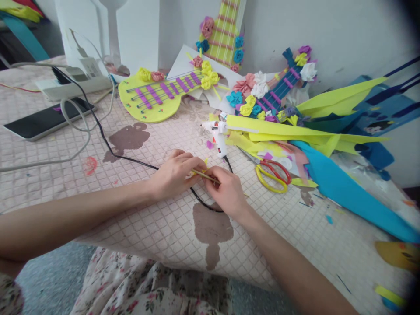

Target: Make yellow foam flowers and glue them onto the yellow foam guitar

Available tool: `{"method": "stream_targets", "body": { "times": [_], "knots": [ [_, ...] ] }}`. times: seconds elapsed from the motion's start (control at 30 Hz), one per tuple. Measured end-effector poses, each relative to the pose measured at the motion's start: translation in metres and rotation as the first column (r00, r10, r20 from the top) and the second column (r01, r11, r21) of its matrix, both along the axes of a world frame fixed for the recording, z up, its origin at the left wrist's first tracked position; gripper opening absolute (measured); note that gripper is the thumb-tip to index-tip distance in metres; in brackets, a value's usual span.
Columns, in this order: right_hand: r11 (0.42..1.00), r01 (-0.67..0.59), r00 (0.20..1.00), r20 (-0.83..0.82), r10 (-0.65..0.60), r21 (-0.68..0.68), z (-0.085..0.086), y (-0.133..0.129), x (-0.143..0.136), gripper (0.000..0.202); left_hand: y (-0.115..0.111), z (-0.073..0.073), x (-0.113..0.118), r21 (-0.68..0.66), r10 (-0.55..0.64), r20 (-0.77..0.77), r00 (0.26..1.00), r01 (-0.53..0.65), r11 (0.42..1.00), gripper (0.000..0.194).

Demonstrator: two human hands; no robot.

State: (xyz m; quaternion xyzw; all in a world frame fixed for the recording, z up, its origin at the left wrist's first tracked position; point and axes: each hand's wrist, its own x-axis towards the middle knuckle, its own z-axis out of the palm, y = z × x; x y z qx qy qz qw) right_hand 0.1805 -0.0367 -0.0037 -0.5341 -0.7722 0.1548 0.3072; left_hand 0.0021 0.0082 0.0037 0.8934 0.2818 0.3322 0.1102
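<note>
My left hand (175, 176) and my right hand (228, 191) meet over the near middle of the table. Between them is a thin tan stick (206, 176), slanting slightly down to the right. Fingers of both hands are pinched on it. A small piece of yellow paper (205, 162) shows behind the fingertips; whether it is joined to the stick I cannot tell. A black cord (131, 160) passes under my hands and leads up to a white glue gun (219, 138), which stands just beyond them with its nozzle to the left.
Scissors (274, 175) with red and yellow handles lie right of my hands. Yellow crepe paper (302, 129) and blue crepe paper (354, 192) spread across the right side. Behind is a yellow paper guitar (154, 98). A phone (49, 118) and a power strip (75, 85) are at left.
</note>
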Motion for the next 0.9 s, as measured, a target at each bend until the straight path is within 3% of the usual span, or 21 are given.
{"method": "stream_targets", "body": {
  "times": [0.9],
  "knots": [
    [0.998, 0.034, 0.99, 0.135, -0.04, 0.05, -0.0004, -0.0023, -0.0028, 0.009, -0.0005, -0.0006, 0.0009, -0.022, 0.012, -0.016, 1.0, -0.012, 1.0, 0.012]
  ]
}}
